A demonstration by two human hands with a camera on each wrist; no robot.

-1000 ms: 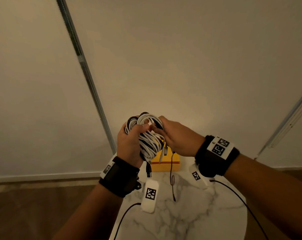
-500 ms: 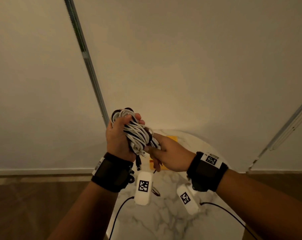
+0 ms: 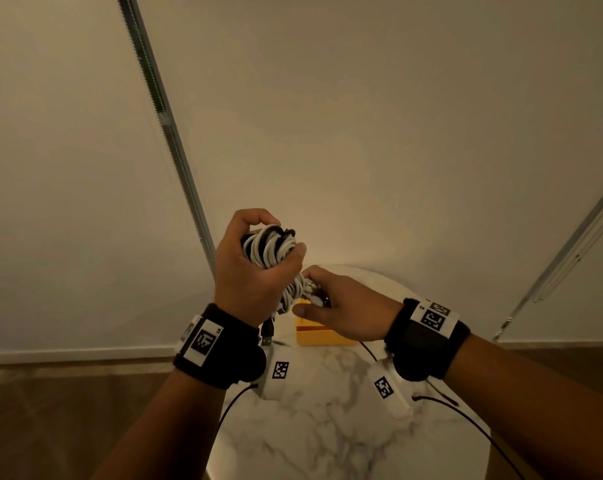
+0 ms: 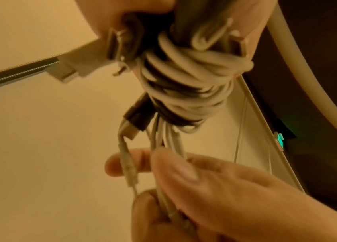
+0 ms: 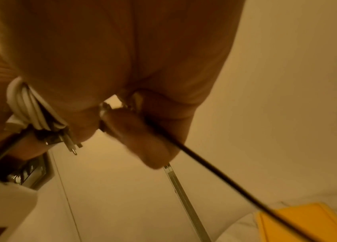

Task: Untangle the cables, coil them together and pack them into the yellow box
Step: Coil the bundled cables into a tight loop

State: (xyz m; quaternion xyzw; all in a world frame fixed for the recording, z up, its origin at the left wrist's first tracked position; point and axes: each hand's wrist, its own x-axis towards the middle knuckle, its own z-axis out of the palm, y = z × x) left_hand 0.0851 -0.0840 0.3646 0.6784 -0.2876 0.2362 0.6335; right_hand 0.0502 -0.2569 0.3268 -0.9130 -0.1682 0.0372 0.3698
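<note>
A coiled bundle of white and black cables [image 3: 270,249] is gripped in my left hand [image 3: 255,268], held up above the table. White turns wrap crosswise round the cable bundle [image 4: 186,91], and several plugs stick out of it. My right hand [image 3: 327,303] pinches the loose cable ends [image 3: 310,294] that hang from the bundle's lower end; the left wrist view shows its fingers [image 4: 176,170] curled round those strands. The yellow box [image 3: 322,336] sits on the table below my right hand, partly hidden by it. In the right wrist view the yellow box [image 5: 300,224] shows at the lower right.
The round white marble table [image 3: 345,431] stands against a pale wall. A metal rail [image 3: 168,140] runs down the wall at the left, another at the right edge. Black leads [image 3: 480,427] from the wrist cameras trail over the table. Wooden floor lies to the left.
My left hand has turned the bundle and lifted it slightly. My right hand has slid down to the loose ends at the bundle's bottom. The yellow box shows more.
</note>
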